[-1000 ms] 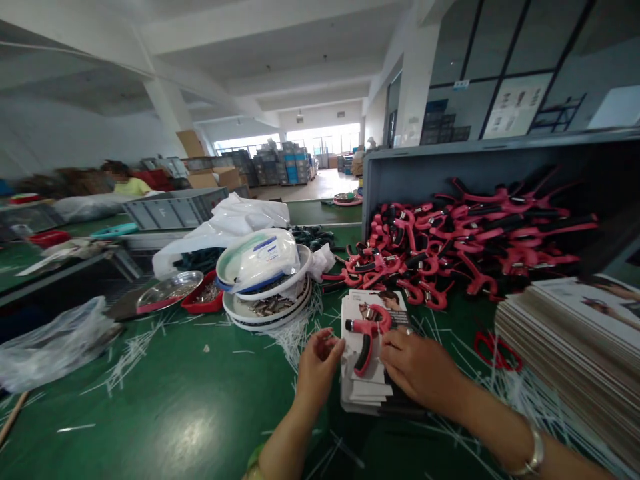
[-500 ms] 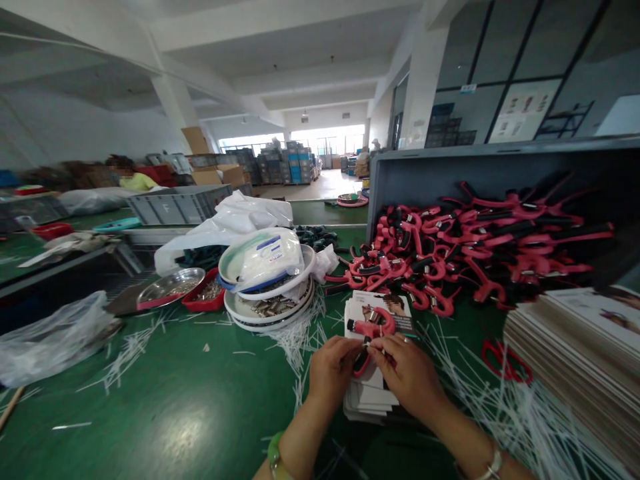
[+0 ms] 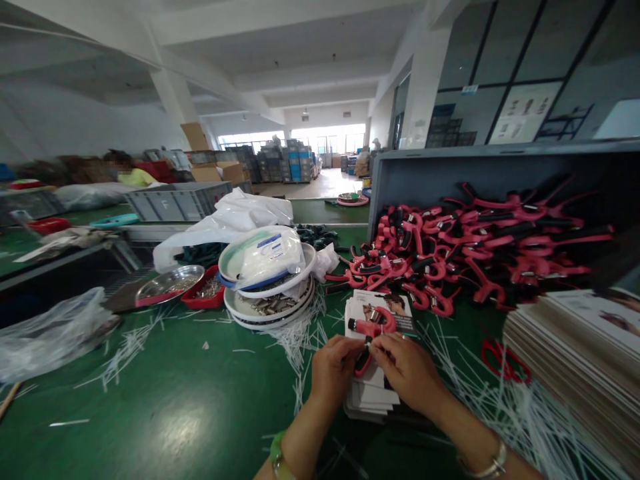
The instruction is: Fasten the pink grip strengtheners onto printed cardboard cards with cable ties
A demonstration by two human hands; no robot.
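A red hand tool with black grips and a curved, plier-like head (image 3: 383,321) lies on a stack of printed cards (image 3: 373,395). Over its handles, the fingertips of my left hand (image 3: 334,367) and my right hand (image 3: 407,370) are pinched close together. A thin white cable tie seems to be between them, mostly covered by the fingers. Both hands are closed and rest low against the tool and cards. Loose white cable ties (image 3: 530,420) are scattered to the right, beside red-handled scissors (image 3: 505,360).
A grey bin (image 3: 415,163) on its side spills many red tools (image 3: 450,247). At right stands a tall card stack (image 3: 575,360). Stacked round trays (image 3: 270,320) with metal parts, a red dish (image 3: 203,300) and a steel plate (image 3: 170,283) sit left. Another person (image 3: 133,175) is far left.
The view shifts very slightly. My hands stay pinched at the same spot on the tool, with only a small movement of the fingers.
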